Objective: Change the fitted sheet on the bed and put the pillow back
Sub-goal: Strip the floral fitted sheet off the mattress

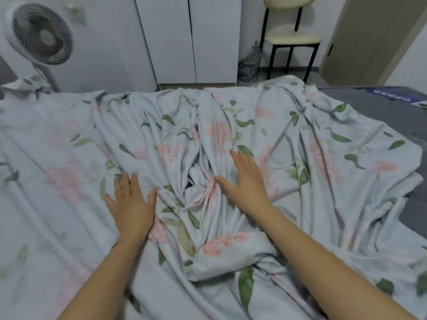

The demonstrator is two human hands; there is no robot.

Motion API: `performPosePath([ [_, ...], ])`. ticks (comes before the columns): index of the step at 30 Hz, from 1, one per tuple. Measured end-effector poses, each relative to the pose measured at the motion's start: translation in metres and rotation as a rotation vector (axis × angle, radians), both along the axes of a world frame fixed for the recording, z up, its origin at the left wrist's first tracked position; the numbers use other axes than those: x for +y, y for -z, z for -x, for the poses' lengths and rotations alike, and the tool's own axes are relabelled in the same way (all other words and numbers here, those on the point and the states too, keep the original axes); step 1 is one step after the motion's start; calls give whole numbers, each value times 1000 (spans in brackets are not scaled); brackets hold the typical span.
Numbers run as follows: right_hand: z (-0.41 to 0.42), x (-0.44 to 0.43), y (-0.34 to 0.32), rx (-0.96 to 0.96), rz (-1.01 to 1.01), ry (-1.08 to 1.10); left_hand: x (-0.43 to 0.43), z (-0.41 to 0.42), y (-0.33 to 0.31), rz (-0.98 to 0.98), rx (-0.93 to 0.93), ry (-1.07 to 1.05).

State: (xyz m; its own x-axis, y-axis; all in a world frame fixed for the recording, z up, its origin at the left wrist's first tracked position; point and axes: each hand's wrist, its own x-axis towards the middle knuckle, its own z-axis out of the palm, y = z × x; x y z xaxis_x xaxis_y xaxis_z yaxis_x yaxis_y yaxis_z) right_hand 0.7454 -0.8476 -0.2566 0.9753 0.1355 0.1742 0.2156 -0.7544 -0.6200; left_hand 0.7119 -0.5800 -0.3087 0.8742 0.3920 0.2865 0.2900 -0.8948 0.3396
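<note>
Here, rumpled sheet (208, 112) over mattress (369, 101)

Both bare forearms reach forward over the sheet (300, 125), the left hand (131, 204) flat with fingers spread just left of its bunched middle fold, the right hand (245, 181) flat, fingers straight, pressing just right of it.

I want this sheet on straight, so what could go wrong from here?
1. Both the left hand and right hand lie flat on the floral sheet, which is bunched between them; pressing may only shift the folds.
2. The grey mattress shows bare on the right, so the sheet may sit skewed.
3. The fan stands close to the far left edge; a tug there could catch it.
</note>
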Motion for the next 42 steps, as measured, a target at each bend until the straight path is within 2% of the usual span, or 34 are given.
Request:
performPosePath([
  [3,-40,49,21,54,6,-159,16,-20,8,37,-162,-6],
  [5,-53,70,42,71,123,-198,18,-25,6,107,-257,-6],
  [8,-55,82,55,-183,99,-164,20,-20,-3,339,-340,-145],
  [9,-54,81,51,-212,66,-126,17,-15,-7,397,-369,-202],
  [12,-42,75,39,-66,-5,-81,5,12,-22,541,-426,-279],
  [18,26,53,21,63,133,-75,-14,97,-44,668,-343,-135],
  [24,126,36,4,119,-68,-169,-19,173,-59,756,-295,-115],
  [27,176,33,-8,144,-142,-323,-17,205,-68,802,-265,-82],
  [30,188,35,-20,180,-194,-429,-1,208,-87,732,-272,-17],
  [34,136,61,-28,72,-207,-231,31,161,-90,367,-200,-65],
  [38,64,94,-12,-27,-31,-187,64,91,-68,213,-198,-17],
  [42,2,117,14,-99,177,-196,91,34,-27,109,-14,-16],
])
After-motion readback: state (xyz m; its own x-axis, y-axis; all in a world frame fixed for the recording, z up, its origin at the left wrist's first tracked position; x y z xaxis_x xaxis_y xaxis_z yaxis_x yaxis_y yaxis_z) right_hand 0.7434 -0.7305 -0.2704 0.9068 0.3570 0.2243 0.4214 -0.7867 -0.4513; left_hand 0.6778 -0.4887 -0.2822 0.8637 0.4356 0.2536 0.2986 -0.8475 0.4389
